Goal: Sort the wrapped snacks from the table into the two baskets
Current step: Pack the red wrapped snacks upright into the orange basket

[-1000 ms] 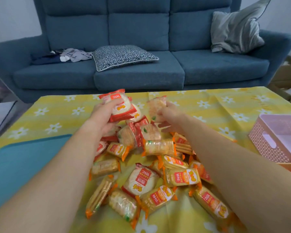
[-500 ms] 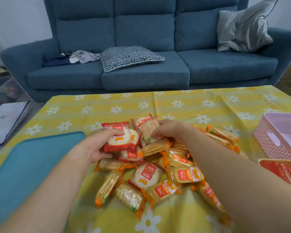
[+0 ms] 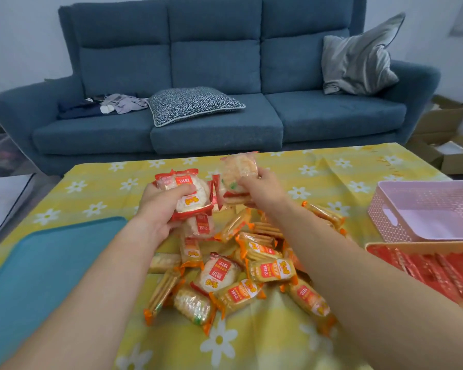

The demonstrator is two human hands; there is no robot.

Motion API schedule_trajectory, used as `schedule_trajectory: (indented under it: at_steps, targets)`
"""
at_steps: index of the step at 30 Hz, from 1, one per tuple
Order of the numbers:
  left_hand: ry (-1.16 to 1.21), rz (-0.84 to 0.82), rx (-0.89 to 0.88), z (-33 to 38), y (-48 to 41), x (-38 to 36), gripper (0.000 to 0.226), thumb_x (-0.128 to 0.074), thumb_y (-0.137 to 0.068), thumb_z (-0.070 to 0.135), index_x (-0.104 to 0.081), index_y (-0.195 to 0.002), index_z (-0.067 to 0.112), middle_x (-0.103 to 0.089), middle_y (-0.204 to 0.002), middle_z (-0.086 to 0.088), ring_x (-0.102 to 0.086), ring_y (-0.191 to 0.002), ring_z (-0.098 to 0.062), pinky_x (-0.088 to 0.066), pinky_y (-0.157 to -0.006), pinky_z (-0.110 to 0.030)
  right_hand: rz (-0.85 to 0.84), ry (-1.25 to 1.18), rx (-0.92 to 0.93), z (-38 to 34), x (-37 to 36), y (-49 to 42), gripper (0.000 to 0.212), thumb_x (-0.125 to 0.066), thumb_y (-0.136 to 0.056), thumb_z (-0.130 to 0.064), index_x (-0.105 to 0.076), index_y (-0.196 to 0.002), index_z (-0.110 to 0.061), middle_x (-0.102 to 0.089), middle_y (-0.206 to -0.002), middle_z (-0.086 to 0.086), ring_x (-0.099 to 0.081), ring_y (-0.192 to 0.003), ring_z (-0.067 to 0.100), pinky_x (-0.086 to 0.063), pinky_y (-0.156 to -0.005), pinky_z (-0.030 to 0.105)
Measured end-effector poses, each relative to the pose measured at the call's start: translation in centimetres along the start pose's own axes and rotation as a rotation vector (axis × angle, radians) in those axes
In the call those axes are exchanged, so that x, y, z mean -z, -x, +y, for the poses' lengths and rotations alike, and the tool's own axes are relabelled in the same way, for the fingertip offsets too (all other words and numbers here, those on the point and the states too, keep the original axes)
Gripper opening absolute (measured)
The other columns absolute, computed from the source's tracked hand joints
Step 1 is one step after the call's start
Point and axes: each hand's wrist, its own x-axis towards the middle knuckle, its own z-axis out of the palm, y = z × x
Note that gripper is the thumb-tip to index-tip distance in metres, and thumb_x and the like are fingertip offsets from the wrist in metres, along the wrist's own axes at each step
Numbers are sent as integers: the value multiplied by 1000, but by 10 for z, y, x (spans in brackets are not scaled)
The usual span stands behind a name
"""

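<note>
Yellow table (image 3: pixel 332 166); above snack pile (image 3: pixel 251 268), left hand (image 3: pixel 158 206) round red pack (image 3: pixel 190 198), right hand (image 3: pixel 262 188) round clear pack (image 3: pixel 238 169).

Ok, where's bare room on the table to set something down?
Bare cloth: the far strip beyond the snack pile; the left corner beyond the teal tray, whose top also shows bare; the near patch between the forearms. Crowded: the centre, where left hand grips a red packet and right hand a clear packet; the right, with pink basket beside orange basket.

Far side: we see bare tablecloth (image 3: pixel 96 188) beyond the snack pile (image 3: pixel 251 268).
Left: teal tray (image 3: pixel 38 276) lies flat.
Right: pink basket (image 3: pixel 412 228), orange basket (image 3: pixel 385 245) block us.
</note>
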Motion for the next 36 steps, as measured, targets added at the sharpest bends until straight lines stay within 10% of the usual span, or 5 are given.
schedule_trajectory:
  at_steps: [15, 20, 23, 26, 36]
  targets:
    - [254, -542, 258, -22, 191, -216, 41, -80, -78, 21, -68, -116, 14, -77, -96, -12, -73, -78, -26, -58, -63, -40, 594, -378, -168, -1, 246, 172, 37, -60, -82, -27, -61, -118, -17, -72, -103, 14, -74, -86, 28, -59, -73, 43]
    - [-415, -468, 2, -80, 211, -258, 53, -92, -60, 31, -67, -102, 11, -74, -100, -9, -70, -89, -23, -56, -74, -31, 545, 480, -230, 46, 279, 177, 55, -37, -84, -48, -63, -103, -3, -64, -112, 17, -59, -105, 38, -44, -81, 38]
    - [-884, -366, -324, -83, 208, -262, 88, -85, -65, 55, -50, -134, 11, -56, -131, -8, -51, -124, -30, -45, -103, -40, 494, 754, -361, 62, 288, 171, 60, -40, -88, -44, -53, -133, -8, -48, -140, 18, -41, -131, 42, -35, -108, 51]
    - [-816, -389, -416, -86, 205, -258, 114, -79, -68, 63, -21, -156, 20, -36, -154, -5, -31, -144, -30, -31, -118, -47, 587, 841, -262, 60, 297, 167, 59, -53, -92, -35, -42, -147, -15, -41, -147, 15, -32, -139, 39, -28, -111, 51]
    - [-704, -316, -464, -87, 199, -245, 50, -85, -70, 52, -54, -102, 31, -57, -107, 10, -55, -105, -18, -49, -87, -35, 493, 719, 162, 40, 265, 161, 30, -54, -94, -35, -65, -121, -26, -68, -111, -8, -62, -102, 16, -52, -93, 47]
